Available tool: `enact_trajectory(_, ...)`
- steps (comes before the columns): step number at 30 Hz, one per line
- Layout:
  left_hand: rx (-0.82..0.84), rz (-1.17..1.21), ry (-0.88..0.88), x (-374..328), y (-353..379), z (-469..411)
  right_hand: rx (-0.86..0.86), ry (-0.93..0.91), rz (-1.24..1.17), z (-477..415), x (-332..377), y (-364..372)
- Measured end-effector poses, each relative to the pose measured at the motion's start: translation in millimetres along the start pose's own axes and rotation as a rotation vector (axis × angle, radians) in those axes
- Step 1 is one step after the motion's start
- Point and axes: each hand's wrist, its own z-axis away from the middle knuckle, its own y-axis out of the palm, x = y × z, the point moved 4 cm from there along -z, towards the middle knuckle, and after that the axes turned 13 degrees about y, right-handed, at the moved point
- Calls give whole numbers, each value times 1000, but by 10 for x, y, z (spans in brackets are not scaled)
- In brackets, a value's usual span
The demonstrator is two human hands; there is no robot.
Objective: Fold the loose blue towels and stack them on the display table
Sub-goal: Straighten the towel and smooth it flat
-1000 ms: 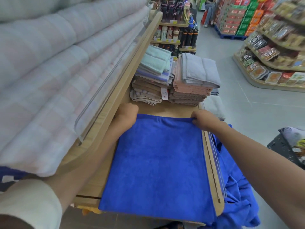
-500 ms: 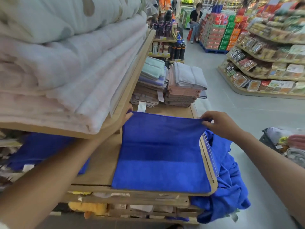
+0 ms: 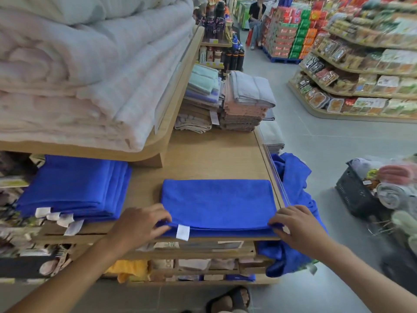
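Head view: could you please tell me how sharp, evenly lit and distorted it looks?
Head view: even store light, no hard shadows or glare. Head view: the folded blue towel is crisp, the black basket at the right edge is smeared. Head view: the wide lens bows the snack shelves.

- Single wide-angle view from the person's head, close above the near edge of the light wooden display table (image 3: 214,154).
- It looks forward and down along the table; the folded blue towel (image 3: 216,202) lies mid-frame.
- Left hand (image 3: 140,224) and right hand (image 3: 295,224) enter from the bottom edge, gripping the towel's near corners.
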Motion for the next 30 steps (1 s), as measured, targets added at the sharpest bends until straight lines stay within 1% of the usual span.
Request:
enact_trajectory(3, 52, 24, -37, 39, 133, 106, -40, 6, 78, 69, -5, 23)
enact_trajectory(4, 22, 38, -49, 36, 124, 98, -39, 23, 77, 43, 1, 5)
enact_trajectory(6, -98, 38, -71, 15, 63, -19, -27, 35, 24, -96, 93, -10)
enact_trajectory(9, -294, 82, -68, -83, 66, -442, 3, 18, -141, -466, 481, 115)
enact_trajectory(11, -352, 101, -59, -197, 167, -786, 5, 31, -225, -747, 867, 300)
enact_trajectory(13, -301, 77, -102, -280, 335, -1057, -5, 44, -265, -962, 1233, 481)
enact_trajectory(15, -166, 67, -172, -291, 560, -1150, -12, 76, -268, -1053, 1429, 651)
enact_trajectory(17, -19, -6, -219, -244, 761, -1083, -6, 103, -177, -1044, 1460, 810)
enact_trajectory(19, 51, -65, -244, -193, 849, -995, -16, 117, -66, -990, 1407, 930)
enact_trajectory(24, 80, -83, -289, -161, 863, -934, 7, 215, 8, -911, 1165, 1017)
enact_trajectory(30, 71, -49, -365, 43, 869, -730, 2, 417, 21, -695, 462, 906)
